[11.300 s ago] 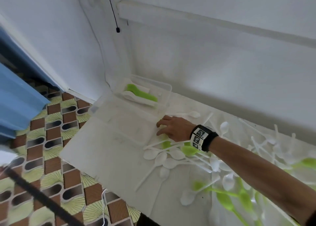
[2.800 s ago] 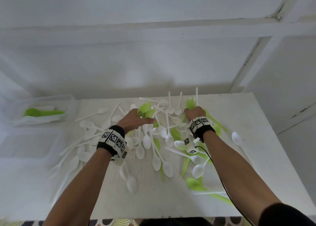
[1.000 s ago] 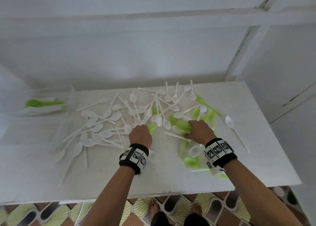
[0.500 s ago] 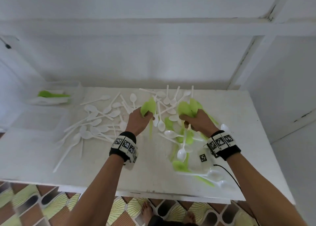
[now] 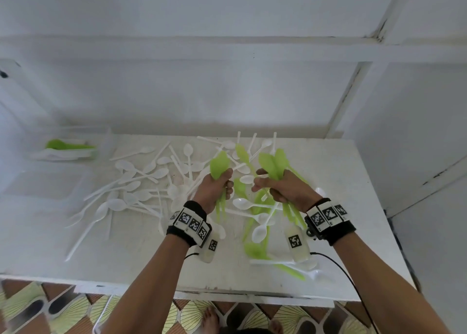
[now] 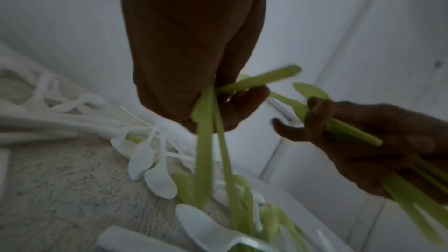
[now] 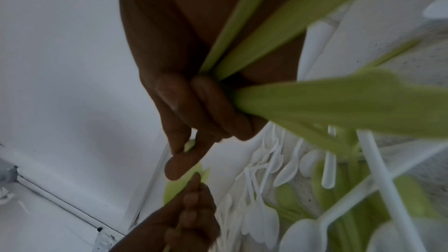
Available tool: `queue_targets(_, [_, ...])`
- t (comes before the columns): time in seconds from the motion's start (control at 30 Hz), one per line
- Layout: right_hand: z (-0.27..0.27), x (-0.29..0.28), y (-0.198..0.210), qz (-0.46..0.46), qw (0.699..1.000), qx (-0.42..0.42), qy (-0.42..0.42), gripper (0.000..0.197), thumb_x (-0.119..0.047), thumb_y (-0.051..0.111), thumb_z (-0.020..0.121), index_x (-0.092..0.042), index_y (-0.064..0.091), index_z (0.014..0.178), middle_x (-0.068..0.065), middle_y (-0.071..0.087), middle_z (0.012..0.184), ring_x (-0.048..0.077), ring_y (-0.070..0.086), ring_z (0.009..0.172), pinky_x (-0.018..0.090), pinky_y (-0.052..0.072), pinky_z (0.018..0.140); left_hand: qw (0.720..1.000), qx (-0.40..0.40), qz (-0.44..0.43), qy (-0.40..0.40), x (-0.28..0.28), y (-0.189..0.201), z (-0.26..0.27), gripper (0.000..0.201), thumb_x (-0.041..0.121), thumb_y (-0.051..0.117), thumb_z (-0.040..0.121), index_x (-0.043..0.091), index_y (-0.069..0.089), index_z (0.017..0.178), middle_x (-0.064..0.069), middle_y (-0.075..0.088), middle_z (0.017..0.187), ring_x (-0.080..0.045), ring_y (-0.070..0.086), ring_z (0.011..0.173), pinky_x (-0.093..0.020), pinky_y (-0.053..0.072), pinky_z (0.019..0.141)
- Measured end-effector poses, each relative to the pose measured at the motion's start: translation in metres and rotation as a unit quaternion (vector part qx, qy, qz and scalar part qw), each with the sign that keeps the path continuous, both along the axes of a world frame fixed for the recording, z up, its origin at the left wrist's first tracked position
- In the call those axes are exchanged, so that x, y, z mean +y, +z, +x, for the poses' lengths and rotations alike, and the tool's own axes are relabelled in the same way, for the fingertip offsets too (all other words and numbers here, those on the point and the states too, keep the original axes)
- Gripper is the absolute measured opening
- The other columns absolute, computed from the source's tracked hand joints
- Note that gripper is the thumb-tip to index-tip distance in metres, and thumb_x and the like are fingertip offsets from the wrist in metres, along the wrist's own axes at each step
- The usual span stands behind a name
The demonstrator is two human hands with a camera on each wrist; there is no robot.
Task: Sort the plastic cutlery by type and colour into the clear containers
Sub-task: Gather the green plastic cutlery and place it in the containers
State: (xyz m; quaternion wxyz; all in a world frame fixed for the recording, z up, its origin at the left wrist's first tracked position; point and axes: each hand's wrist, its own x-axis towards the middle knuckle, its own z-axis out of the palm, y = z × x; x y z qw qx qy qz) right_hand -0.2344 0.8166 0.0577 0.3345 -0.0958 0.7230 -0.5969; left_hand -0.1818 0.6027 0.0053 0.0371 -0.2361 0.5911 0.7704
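My left hand (image 5: 216,187) grips a small bunch of green spoons (image 5: 218,167), bowls up and handles hanging below the fist. My right hand (image 5: 276,190) grips a larger bunch of green spoons (image 5: 274,163) the same way. Both hands are raised above the white table (image 5: 338,182), close together. In the left wrist view the green handles (image 6: 206,145) hang from my left hand (image 6: 194,60). In the right wrist view my right hand's fingers (image 7: 201,102) curl round green handles (image 7: 339,102). White spoons (image 5: 141,182) lie scattered left of centre. More green spoons (image 5: 255,249) lie under the right hand.
A clear container (image 5: 107,141) at the back left holds green cutlery (image 5: 68,145) on something white. Another clear container (image 5: 43,185) stands in front of it. A wall runs behind the table. A black cable (image 5: 338,265) trails from my right wrist.
A second ago both hands were down on the pile. They have since lifted bunches of green spoons off the table and drawn a little closer together.
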Motion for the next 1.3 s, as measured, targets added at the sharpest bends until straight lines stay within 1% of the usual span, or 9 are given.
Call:
queue_targets(0.2, [0.012,-0.013,-0.021,-0.005,0.998,-0.019,-0.067,0.009,-0.01,0.061,0.088,-0.007,0.068,0.093,0.005,0.072,0.078,0.014,0.038,0.055,0.023,0.029,0.049,1.0,0.019,-0.013,-0.012,0.0,0.001,-0.004,0.025,0.034,0.068,0.095,0.022,0.051,0.082,0.004,0.042,0.062,-0.009,0.032,0.046,-0.019,0.027,0.041])
queue_targets(0.37, [0.01,-0.021,-0.037,-0.021,0.985,-0.016,-0.172,0.024,-0.028,0.071,0.093,-0.005,0.073,0.097,-0.003,0.041,0.053,0.016,0.042,0.052,0.025,0.039,0.052,0.996,-0.032,-0.067,0.04,-0.016,-0.005,-0.008,0.034,0.044,0.076,0.086,0.019,0.054,0.083,0.005,0.044,0.054,-0.011,0.034,0.043,-0.022,0.028,0.042])
queue_targets(0.47, [0.01,-0.022,-0.043,-0.051,0.981,-0.014,-0.186,0.024,-0.026,0.064,0.099,-0.003,0.071,0.104,0.008,0.066,0.066,0.022,0.062,0.052,0.023,0.048,0.05,0.976,-0.032,-0.215,0.029,-0.034,-0.016,-0.011,0.041,0.048,0.071,0.089,0.013,0.058,0.074,-0.002,0.057,0.055,-0.018,0.05,0.044,-0.028,0.043,0.048])
queue_targets(0.53, [0.01,-0.022,-0.049,-0.023,0.985,0.008,-0.171,0.016,-0.018,0.061,0.1,-0.006,0.071,0.105,0.012,0.074,0.081,0.02,0.062,0.049,0.023,0.046,0.047,0.931,-0.037,-0.364,-0.011,-0.049,-0.021,-0.018,0.046,0.054,0.066,0.09,0.012,0.061,0.074,-0.007,0.067,0.064,-0.027,0.063,0.055,-0.036,0.053,0.062])
queue_targets(0.63, [0.005,-0.029,-0.061,0.13,0.972,0.132,-0.146,0.025,-0.028,0.065,0.097,-0.005,0.07,0.089,0.0,0.067,0.064,0.01,0.056,0.047,0.027,0.045,0.053,0.822,-0.047,-0.558,-0.102,-0.068,-0.024,-0.035,0.038,0.05,0.063,0.093,0.013,0.071,0.094,-0.01,0.073,0.09,-0.032,0.067,0.085,-0.039,0.052,0.073])
queue_targets(0.8, [-0.004,-0.058,-0.082,0.374,0.883,0.284,-0.012,0.031,-0.04,0.064,0.094,-0.01,0.068,0.1,0.012,0.071,0.099,0.031,0.066,0.097,0.033,0.048,0.074,0.719,-0.016,-0.667,-0.195,-0.085,-0.028,-0.057,0.017,0.025,0.059,0.096,0.021,0.071,0.107,-0.003,0.058,0.114,-0.031,0.063,0.095,-0.035,0.042,0.072])
queue_targets(1.07, [-0.004,-0.079,-0.097,0.444,0.855,0.268,0.007,0.034,-0.032,0.065,0.089,-0.006,0.063,0.112,0.016,0.064,0.113,0.035,0.061,0.11,0.038,0.049,0.085,0.722,-0.023,-0.647,-0.244,-0.096,-0.049,-0.072,0.023,0.036,0.068,0.091,0.027,0.07,0.112,0.0,0.05,0.115,-0.029,0.063,0.092,-0.041,0.05,0.08])
queue_targets(1.2, [-0.005,-0.078,-0.09,0.411,0.881,0.234,-0.008,0.042,-0.046,0.07,0.082,-0.008,0.065,0.099,0.013,0.064,0.102,0.031,0.062,0.099,0.033,0.045,0.073,0.737,-0.035,-0.625,-0.255,-0.098,-0.053,-0.073,0.027,0.049,0.07,0.085,0.03,0.07,0.104,0.004,0.049,0.111,-0.023,0.061,0.091,-0.039,0.05,0.081])
queue_targets(1.3, [-0.001,-0.073,-0.088,0.352,0.909,0.215,-0.065,0.034,-0.048,0.07,0.079,-0.018,0.056,0.075,0.006,0.062,0.083,0.026,0.058,0.081,0.031,0.043,0.067,0.791,-0.047,-0.578,-0.194,-0.102,-0.053,-0.074,0.024,0.045,0.072,0.084,0.023,0.065,0.092,0.004,0.056,0.098,-0.025,0.063,0.086,-0.036,0.049,0.075])
